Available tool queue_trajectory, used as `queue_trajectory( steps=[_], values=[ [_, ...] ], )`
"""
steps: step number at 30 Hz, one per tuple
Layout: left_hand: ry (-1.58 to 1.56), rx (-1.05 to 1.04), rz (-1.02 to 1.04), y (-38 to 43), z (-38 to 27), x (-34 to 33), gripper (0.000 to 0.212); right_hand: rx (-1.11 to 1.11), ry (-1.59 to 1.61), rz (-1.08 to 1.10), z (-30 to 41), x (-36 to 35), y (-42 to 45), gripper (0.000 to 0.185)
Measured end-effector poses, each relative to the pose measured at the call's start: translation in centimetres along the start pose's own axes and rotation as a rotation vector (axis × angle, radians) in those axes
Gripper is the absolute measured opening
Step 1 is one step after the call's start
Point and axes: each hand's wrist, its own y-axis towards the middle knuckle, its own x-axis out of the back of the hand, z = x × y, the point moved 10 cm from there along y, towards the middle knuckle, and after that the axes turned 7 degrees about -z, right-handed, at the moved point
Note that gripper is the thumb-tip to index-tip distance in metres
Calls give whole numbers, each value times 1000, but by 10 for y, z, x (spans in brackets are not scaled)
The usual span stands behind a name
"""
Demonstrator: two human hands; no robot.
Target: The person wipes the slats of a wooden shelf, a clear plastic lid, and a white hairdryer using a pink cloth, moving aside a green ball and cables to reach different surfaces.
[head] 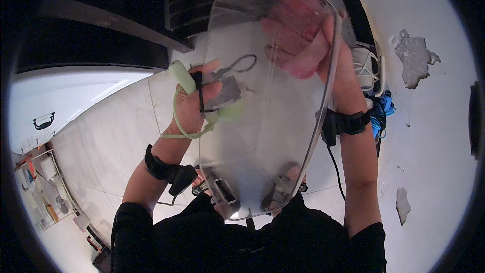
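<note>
A large clear plastic cover point(227, 144), long, with rounded corners and a slot near each end, is tilted up before me. My left hand point(191, 104) is at its left edge, with thumb and fingers behind the plastic. Seen through it, a small grey block point(227, 91) with a dark cord loop sits in that hand. A pale green case point(182, 76) on a green cord hangs at the hand, beside a black strap. Whether this hand also bears the cover cannot be told. Behind the upper right edge, my right hand point(330, 47) grips a pink cloth point(290, 40), its fingers partly hidden.
White floor tiles point(110, 167) lie below, with my sandals point(202, 187) under the cover. Dark wooden furniture point(113, 22) and a white drawer front point(75, 98) stand at upper left. White cables point(366, 66) and a blue bundle point(380, 110) lie by the peeling wall point(413, 140).
</note>
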Motion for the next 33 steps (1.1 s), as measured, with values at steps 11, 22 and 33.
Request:
queue_trajectory(
  steps=[11, 22, 33],
  values=[
    [132, -249, -345, 28, -49, 28, 34, -547, -163, -82, -107, 29, -104, 61],
    [239, -198, -511, 30, -42, 49, 32, -480, -385, -281, -96, 101, -137, 50],
    [336, -296, -474, 35, -38, 58, 33, 182, -1533, 151, -60, -17, -117, 67]
  ],
)
